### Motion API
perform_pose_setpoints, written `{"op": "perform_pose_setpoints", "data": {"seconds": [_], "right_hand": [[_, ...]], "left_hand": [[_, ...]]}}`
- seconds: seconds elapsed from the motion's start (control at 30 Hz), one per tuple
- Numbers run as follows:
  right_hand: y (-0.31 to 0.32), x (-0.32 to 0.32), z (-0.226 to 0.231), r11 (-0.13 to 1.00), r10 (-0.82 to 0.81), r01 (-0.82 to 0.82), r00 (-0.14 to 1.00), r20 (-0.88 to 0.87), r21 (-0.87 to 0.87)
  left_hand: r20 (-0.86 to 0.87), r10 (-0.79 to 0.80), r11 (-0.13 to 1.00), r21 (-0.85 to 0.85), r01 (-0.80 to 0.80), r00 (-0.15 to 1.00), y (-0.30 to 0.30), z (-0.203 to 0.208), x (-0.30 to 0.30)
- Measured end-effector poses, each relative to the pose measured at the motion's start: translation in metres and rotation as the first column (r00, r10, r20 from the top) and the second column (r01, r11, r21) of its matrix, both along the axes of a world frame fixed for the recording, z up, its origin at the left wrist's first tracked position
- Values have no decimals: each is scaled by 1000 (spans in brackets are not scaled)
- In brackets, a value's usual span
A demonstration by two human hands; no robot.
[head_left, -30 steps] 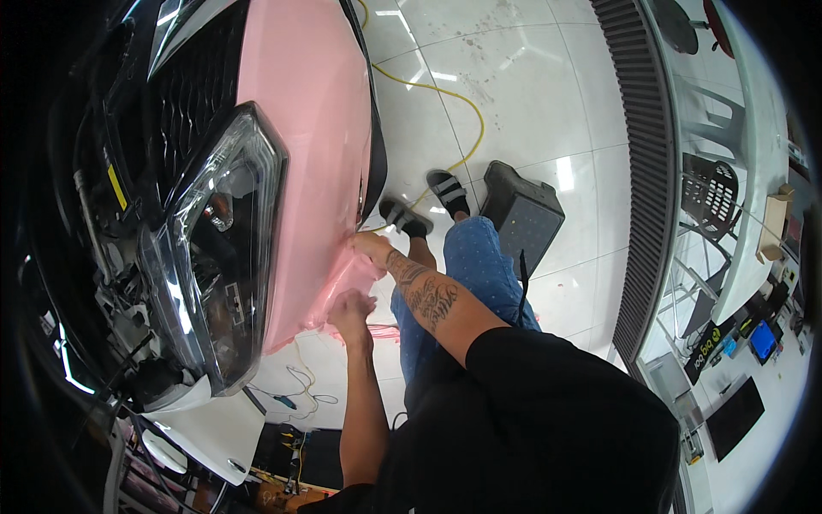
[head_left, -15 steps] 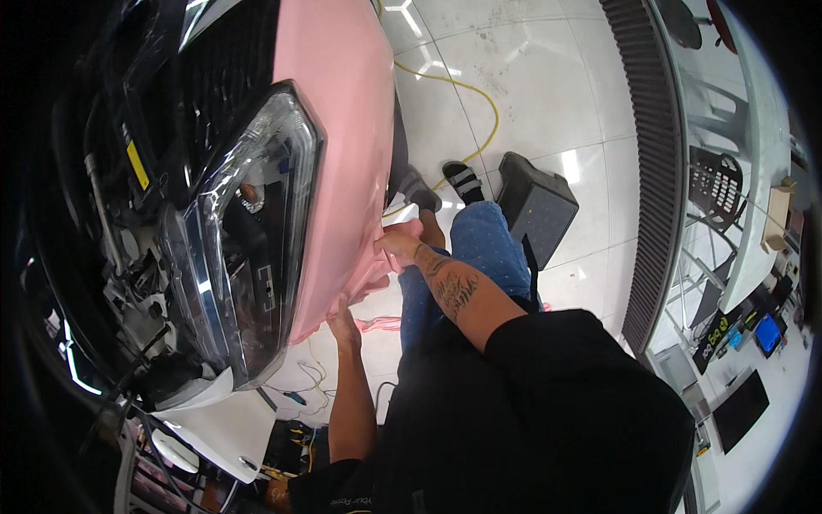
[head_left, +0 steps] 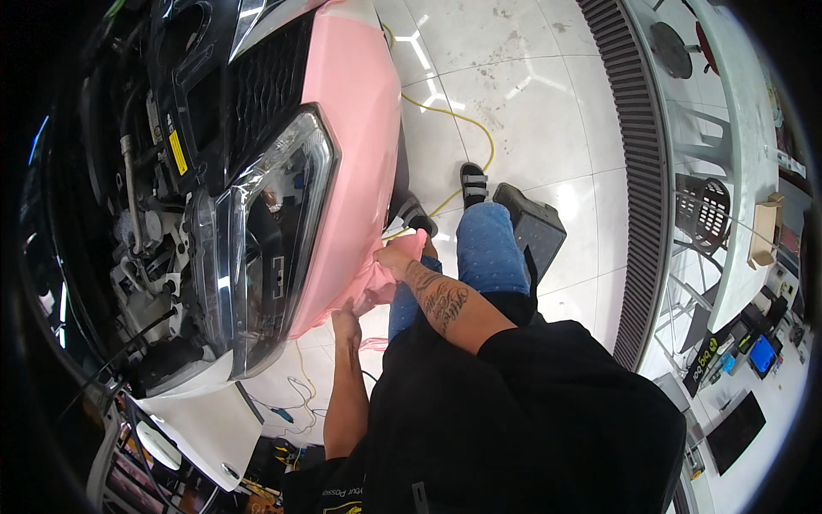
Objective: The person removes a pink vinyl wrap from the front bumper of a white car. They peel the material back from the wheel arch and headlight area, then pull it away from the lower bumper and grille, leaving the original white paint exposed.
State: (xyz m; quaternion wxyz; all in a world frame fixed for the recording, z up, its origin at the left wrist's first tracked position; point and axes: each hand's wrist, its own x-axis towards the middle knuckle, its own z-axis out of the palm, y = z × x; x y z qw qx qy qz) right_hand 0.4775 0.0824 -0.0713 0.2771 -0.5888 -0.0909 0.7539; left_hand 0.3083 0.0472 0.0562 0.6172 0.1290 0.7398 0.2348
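Pink vinyl film (head_left: pixel 358 120) covers the car's front bumper and runs beside the headlight (head_left: pixel 282 223). At the bumper's near corner the film comes off in loose, creased folds. My right hand (head_left: pixel 395 260) is closed on a bunched fold, and a loose flap (head_left: pixel 413 247) sticks out past it. Lower and to the left, my left hand (head_left: pixel 346 327) is closed at the film's lower edge, its fingertips partly hidden by the pink material. Both arms reach out from my body towards the bumper corner.
The open engine bay (head_left: pixel 145 231) lies left of the headlight, with a white body panel (head_left: pixel 205 428) below. A black box (head_left: pixel 533 227) stands near my feet. A yellow hose (head_left: pixel 479 128) crosses the tiled floor. Chairs and a long white table (head_left: pixel 753 128) are at right.
My view has shifted, so the car sits farther right in it. My right hand is slightly lower and nearer my left hand, with the fold still gripped. The loose flap shows more spread out.
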Motion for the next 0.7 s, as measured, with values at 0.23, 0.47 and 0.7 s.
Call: {"op": "perform_pose_setpoints", "data": {"seconds": [0.23,0.47,0.7], "right_hand": [[-15,10,2,605,133,-359,926,353,711],[1,30,93,973,-233,226,952,-199,-54],[9,54,163,994,-89,92,995,-44,63]], "left_hand": [[-101,-5,995,95,14,995,1,26,23],[41,92,990,107,-96,995,8,75,46],[261,174,971,118,-210,950,9,97,35]]}}
